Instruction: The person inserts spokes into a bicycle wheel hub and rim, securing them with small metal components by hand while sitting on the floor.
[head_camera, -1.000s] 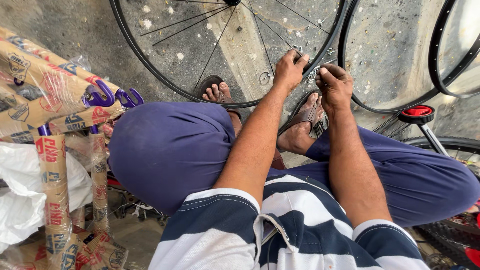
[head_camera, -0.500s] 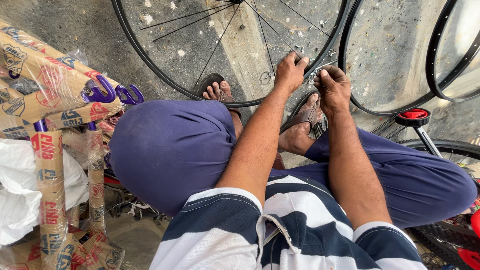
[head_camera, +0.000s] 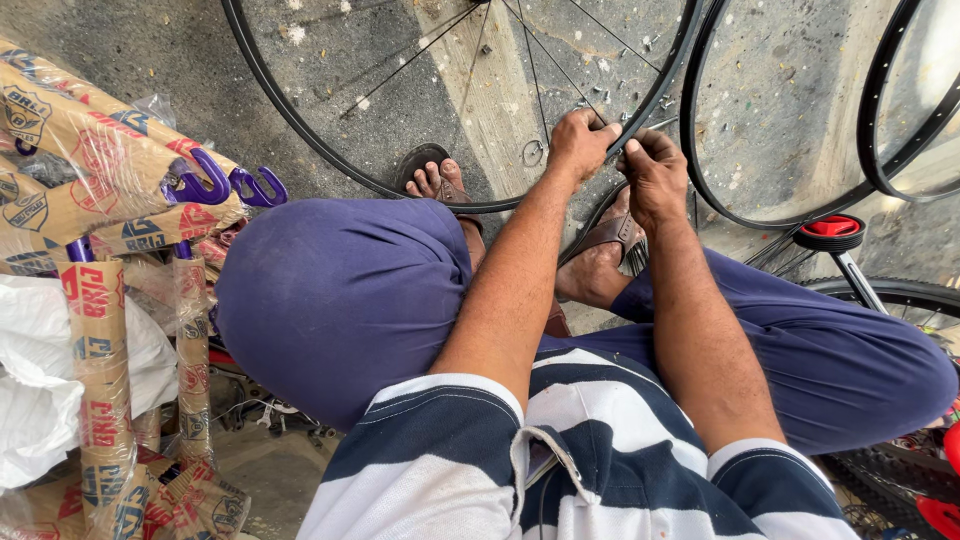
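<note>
A black bicycle wheel rim (head_camera: 300, 130) with thin steel spokes (head_camera: 530, 70) stands on the concrete in front of me. My left hand (head_camera: 578, 142) grips the rim's lower right edge where a spoke meets it. My right hand (head_camera: 655, 172) is closed just beside it on the same stretch of rim, pinching something small that I cannot make out. Both forearms reach forward over my knees in dark blue trousers. My feet in brown sandals (head_camera: 432, 170) rest under the rim.
A second black rim (head_camera: 700, 150) and a third (head_camera: 880, 110) stand to the right. A red-capped part on a metal rod (head_camera: 832, 232) and a tyre (head_camera: 900, 295) lie at right. Cardboard-wrapped bundles with purple hooks (head_camera: 215, 185) and white plastic (head_camera: 30, 400) pile up at left.
Both hands stay on the same spot of the rim with only slight finger shifts. The view has drifted a little.
</note>
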